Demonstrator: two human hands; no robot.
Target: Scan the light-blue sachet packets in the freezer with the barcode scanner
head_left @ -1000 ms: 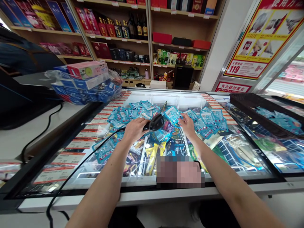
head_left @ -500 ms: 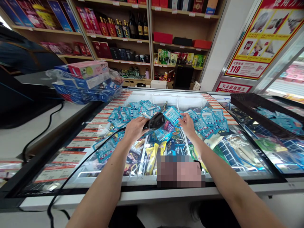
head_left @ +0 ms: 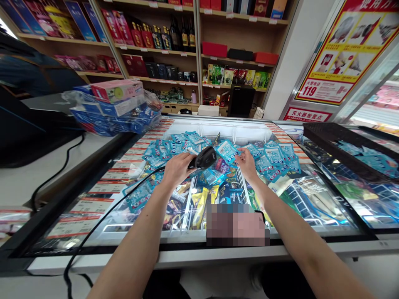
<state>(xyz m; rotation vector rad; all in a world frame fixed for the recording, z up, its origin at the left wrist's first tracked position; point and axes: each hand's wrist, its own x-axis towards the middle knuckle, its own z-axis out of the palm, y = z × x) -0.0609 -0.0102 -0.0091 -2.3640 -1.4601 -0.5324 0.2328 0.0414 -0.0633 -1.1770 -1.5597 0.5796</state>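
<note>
My left hand (head_left: 177, 169) is closed around the handle of a black barcode scanner (head_left: 204, 158), whose cable (head_left: 102, 218) trails back to the left. The scanner's head points at a blue packet (head_left: 227, 150) that my right hand (head_left: 247, 164) pinches by its right edge. Both hands hover over an open chest freezer (head_left: 199, 245) filled with wrapped ice creams. Many more blue packets (head_left: 274, 160) lie spread on the freezer's glass lids to either side.
A plastic-wrapped stack of blue and pink boxes (head_left: 112, 108) sits on the counter at left. A black tray (head_left: 349, 149) with more blue packets lies on the freezer at right. Shelves of bottles and boxes (head_left: 174, 50) fill the back wall.
The scanner and the held packet have shifted very slightly upward and closer together; otherwise the hands stay in place.
</note>
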